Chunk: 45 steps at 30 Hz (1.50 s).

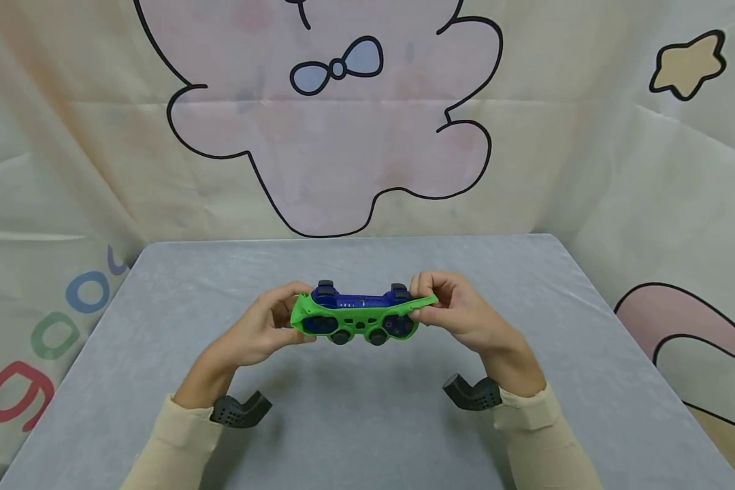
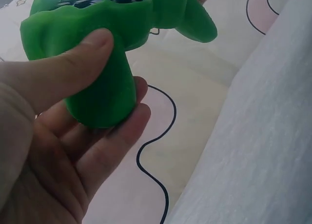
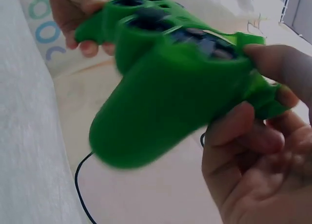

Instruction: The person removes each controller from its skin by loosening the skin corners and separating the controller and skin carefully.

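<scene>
A blue game controller [image 1: 363, 301] with dark sticks and shoulder buttons is held up over the table, partly inside a green rubbery cover [image 1: 356, 316]. My left hand [image 1: 262, 328] grips the covered grip at the left end, the thumb lying along it in the left wrist view. At the other end my right hand [image 1: 465, 314] pinches the cover's edge, which is stretched outward past the controller. In the right wrist view the covered right grip [image 3: 146, 107] hangs free of my fingers, somewhat blurred. The shoulder buttons stand bare above the cover in the head view.
A table [image 1: 355, 422] with a grey-blue cloth lies below both hands. Pale curtains [image 1: 527, 82] with cartoon drawings hang behind it and at both sides. Each wrist carries a dark camera mount [image 1: 241, 411].
</scene>
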Motion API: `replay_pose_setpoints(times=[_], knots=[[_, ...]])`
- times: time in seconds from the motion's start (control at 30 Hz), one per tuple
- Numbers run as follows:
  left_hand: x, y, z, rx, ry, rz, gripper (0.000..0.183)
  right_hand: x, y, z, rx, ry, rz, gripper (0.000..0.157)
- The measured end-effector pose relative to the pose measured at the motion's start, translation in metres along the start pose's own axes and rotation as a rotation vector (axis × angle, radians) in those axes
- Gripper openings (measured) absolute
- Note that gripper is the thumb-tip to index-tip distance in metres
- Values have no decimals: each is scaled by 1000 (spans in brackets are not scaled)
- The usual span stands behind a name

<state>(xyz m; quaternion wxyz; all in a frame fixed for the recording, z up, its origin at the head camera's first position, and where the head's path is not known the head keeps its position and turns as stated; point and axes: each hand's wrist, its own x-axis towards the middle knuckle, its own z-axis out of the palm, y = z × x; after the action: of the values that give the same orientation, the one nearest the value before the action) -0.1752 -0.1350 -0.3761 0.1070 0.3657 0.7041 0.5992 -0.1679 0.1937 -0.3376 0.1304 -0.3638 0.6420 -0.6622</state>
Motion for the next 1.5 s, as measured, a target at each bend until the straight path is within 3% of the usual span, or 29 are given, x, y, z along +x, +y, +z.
replay_pose_setpoints(times=[0.2, 0.33, 0.47, 0.63, 0.8, 0.93, 1.1, 1.27, 1.5], knots=[[2, -4, -2, -191, 32, 97, 43, -1, -1, 4, -81, 56, -66, 27], [4, -3, 0, -294, 73, 85, 38, -1, -1, 5, -221, 121, -111, 24], [5, -3, 2, -342, 121, 58, 37, 1, 3, 7, -312, 211, -105, 23], [6, -6, 5, -405, 179, 20, 42, 5, 11, 5, -216, 278, -108, 10], [6, -12, 6, -518, 285, -17, 49, 11, 18, 4, -124, 315, -127, 27], [7, -13, 7, -590, 345, -24, 47, 17, 26, 7, -179, 245, -17, 43], [10, -9, 12, -519, 286, -70, 53, 19, 38, 13, -152, 83, 123, 42], [12, -4, 17, -420, 274, -105, 55, 17, 42, 15, -45, 92, 125, 28], [12, -4, 19, -320, 314, -132, 50, 21, 45, 19, -5, 141, 155, 19]])
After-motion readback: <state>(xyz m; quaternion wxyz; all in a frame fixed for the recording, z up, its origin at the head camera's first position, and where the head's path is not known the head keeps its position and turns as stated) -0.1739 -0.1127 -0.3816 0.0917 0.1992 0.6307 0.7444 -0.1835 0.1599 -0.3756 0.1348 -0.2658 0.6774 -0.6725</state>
